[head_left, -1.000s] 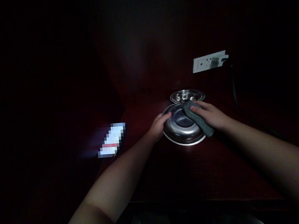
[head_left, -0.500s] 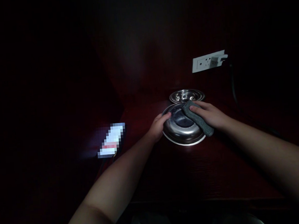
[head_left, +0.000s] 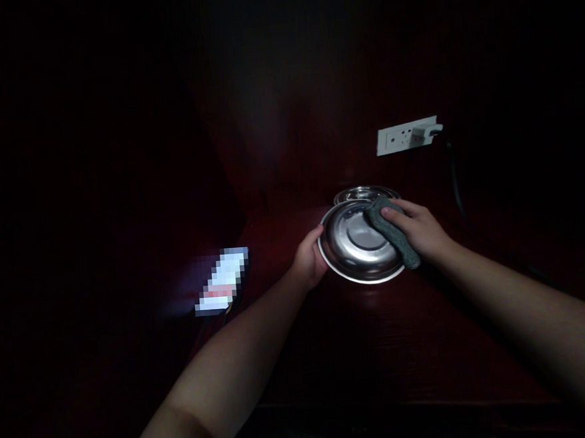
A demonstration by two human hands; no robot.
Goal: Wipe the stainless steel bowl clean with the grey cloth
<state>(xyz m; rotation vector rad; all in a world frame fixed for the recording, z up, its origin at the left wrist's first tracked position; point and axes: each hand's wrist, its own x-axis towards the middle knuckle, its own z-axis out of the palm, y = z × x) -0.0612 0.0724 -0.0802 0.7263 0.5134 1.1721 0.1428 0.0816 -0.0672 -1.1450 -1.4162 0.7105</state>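
Left forearm angles forward and inward, elbow bent; left hand turned palm inward, thumb at the near-left rim of a steel bowl, fingers tucked partly out of sight beneath. Grip closed on that edge. Right forearm reaches in from the opposite side; right hand wraps a grey-green cloth, thumb on top, cloth lying against the bowl's right side.

Bowl: below the wall socket and nearer the wearer, over the dark red table. Tilted, underside showing; shiny, round, paler disc at its base, bright line along the rim. Second steel dish just behind it, closer to the socket, partly covered. Lit screen, pixelated, well left of the socket.
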